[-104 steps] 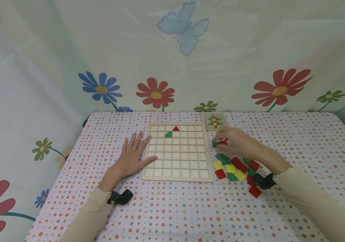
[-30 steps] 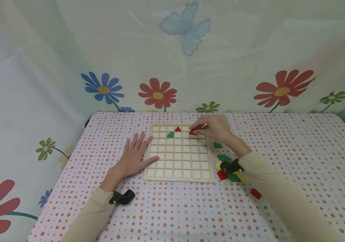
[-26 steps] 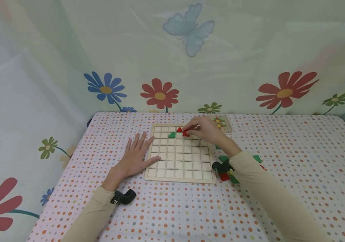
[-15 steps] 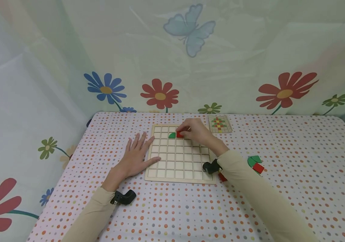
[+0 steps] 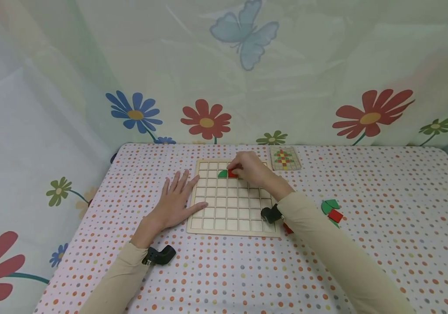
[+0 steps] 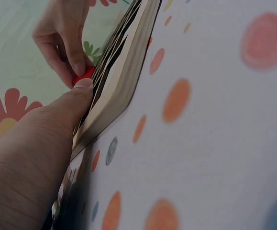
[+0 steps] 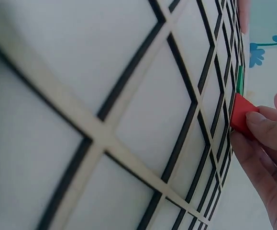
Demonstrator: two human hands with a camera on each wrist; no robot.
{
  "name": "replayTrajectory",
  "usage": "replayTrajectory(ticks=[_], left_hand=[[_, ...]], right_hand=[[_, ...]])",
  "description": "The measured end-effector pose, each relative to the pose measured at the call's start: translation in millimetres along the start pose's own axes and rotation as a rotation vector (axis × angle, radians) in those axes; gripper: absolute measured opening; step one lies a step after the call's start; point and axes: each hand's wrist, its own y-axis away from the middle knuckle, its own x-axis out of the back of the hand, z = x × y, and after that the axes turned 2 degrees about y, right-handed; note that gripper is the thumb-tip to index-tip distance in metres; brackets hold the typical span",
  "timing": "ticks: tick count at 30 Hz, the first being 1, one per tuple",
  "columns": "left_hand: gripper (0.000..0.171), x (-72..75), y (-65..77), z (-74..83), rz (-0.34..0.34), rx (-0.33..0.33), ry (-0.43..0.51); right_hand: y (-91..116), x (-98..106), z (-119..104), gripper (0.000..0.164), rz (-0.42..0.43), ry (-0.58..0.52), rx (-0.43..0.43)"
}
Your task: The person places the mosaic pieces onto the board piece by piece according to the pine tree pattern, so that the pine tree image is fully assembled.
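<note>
A pale fabric backdrop (image 5: 169, 78) printed with flowers and a butterfly stands behind a bench (image 5: 216, 274) covered in dotted cloth. A square wooden grid board (image 5: 233, 233) lies flat on the bench. A pattern card (image 5: 285, 158), showing a green, red and yellow figure on a grid, lies just beyond its far right corner.

Left hand (image 5: 173, 201): grip wide, fingers spread and straight at the board's left edge, thumb lying over the rim. It holds no piece.

Right hand (image 5: 249, 170): grip narrow, thumb and fingers pinching a red square (image 7: 242, 115). The square is at the second row from the far edge, fourth column from the left, directly beside a green quarter-round piece (image 5: 223, 174). Whether it is fully seated cannot be told.

Progress, by judgement: early stage. The green piece occupies its cell; the red square appears to be in placement. Most visible cells are bare; those behind the right hand cannot be checked. Loose stock to the right of the board includes green pieces (image 5: 327, 206) and a red piece (image 5: 335, 216). The right sleeve (image 5: 322, 240) may conceal others. If the card is the reference, most of the figure is yet to be laid.
</note>
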Motion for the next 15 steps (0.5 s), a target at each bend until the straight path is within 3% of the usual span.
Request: replayTrajectory(ticks=[5,10,15], left_hand=[[0.091,0.0,0.3,-0.1,0.010,-0.010,0.001],[0.091,1.1,-0.2,1.7,0.007,-0.007,0.002],[0.090,0.6,-0.6,1.0,0.010,-0.006,-0.003]], right_hand=[[0.0,-0.6,-4.7,0.018,0.007,0.038,0.007],[-2.9,-1.3,-9.0,0.022,-0.028,0.067,-0.042],[-7.2,-1.2,-15.0,0.022,-0.095,0.200,-0.046]])
